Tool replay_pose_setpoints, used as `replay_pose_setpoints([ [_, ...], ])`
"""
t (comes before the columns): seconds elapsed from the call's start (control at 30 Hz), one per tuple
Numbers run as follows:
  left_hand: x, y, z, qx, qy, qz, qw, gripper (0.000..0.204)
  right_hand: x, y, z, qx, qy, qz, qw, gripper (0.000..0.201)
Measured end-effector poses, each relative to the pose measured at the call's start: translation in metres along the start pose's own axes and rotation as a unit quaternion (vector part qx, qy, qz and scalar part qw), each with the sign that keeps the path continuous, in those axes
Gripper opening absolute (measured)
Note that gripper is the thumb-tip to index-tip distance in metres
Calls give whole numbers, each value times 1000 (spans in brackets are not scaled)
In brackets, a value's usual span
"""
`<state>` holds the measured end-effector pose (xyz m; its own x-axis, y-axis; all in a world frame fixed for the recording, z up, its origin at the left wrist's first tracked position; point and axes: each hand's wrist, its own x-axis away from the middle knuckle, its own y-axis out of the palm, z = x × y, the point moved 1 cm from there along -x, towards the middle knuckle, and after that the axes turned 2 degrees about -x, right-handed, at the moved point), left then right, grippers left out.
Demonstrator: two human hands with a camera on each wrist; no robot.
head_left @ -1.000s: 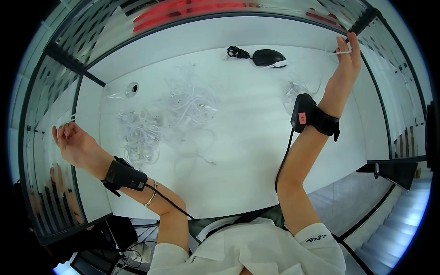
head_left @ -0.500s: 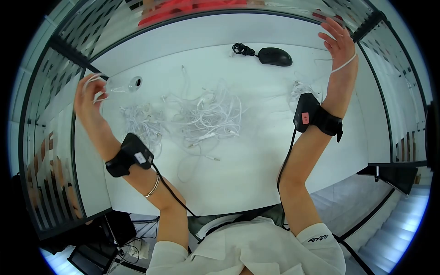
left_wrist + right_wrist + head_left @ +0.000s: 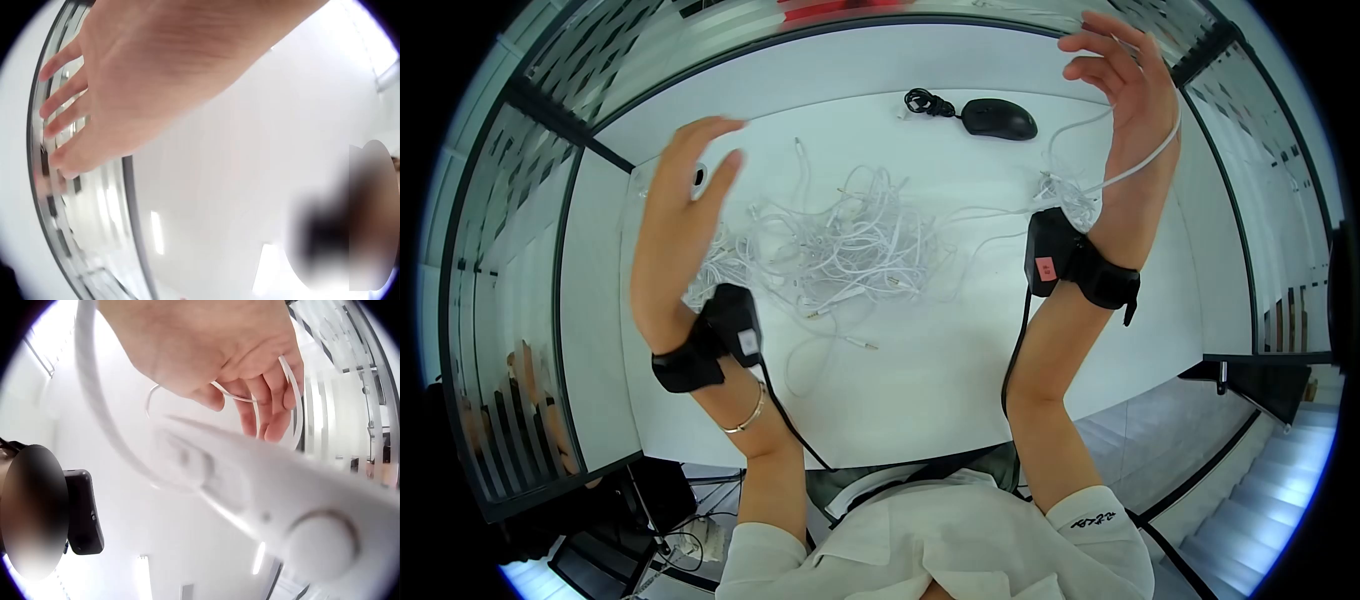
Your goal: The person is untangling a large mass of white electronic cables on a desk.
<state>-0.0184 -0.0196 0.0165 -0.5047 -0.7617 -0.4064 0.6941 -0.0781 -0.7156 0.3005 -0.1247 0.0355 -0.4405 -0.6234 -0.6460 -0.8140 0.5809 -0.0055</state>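
My left hand (image 3: 675, 220) is over the left of the table, fingers straight and thumb spread apart; the left wrist view likewise shows the hand (image 3: 137, 87) with nothing in it. Below and beside it lies a tangled heap of white cables (image 3: 865, 245), some ending in gold-tipped plugs (image 3: 860, 344). At the back right my right hand (image 3: 1135, 115) is raised, its fingers loosely bent. A white cable (image 3: 1145, 163) loops around it. In the right wrist view, a blurred white plastic piece (image 3: 319, 544) hangs in front of the hand (image 3: 231, 350) with a round part on it.
A black mouse (image 3: 999, 119) with its cord bundled lies at the back. A smaller white cable bunch (image 3: 1065, 198) sits under my right wrist, another (image 3: 722, 265) by my left wrist. Low white walls and dark-framed panels edge the white table (image 3: 920, 400).
My left hand has swung up and rightward from the left side, and the white cable on its fingers is off it. The right hand rose slightly; its cable slid toward the wrist. The middle heap spread.
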Motion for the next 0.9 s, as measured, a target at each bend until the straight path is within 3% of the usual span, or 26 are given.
replay_pose_setpoints([
  [0.13,-3,37,55,170,98,-235,952,31,-3,22,-16,-110,3,84,990,37],
  [0.2,5,65,64,121,120,-282,944,38,-2,17,-16,-122,-11,116,986,39],
  [0.33,8,91,70,45,212,-234,948,12,2,-9,-12,-89,-46,153,983,45],
  [0.43,-1,78,72,59,193,-221,954,10,1,-21,-3,-98,-45,150,983,43],
  [0.5,-8,66,67,90,153,-157,971,10,0,-21,4,-85,-45,111,989,42],
  [0.63,-15,44,48,214,97,8,972,11,-1,2,7,103,-10,-57,993,37],
  [0.7,-15,32,46,199,53,64,977,15,4,14,18,119,24,-138,983,30],
  [0.77,-11,22,50,220,-35,108,969,17,16,23,29,175,61,-239,953,34],
  [0.83,-11,22,43,197,-10,143,970,20,27,28,31,210,120,-348,905,43],
  [0.9,-10,20,41,181,-23,151,971,21,29,34,26,230,129,-345,901,44],
])
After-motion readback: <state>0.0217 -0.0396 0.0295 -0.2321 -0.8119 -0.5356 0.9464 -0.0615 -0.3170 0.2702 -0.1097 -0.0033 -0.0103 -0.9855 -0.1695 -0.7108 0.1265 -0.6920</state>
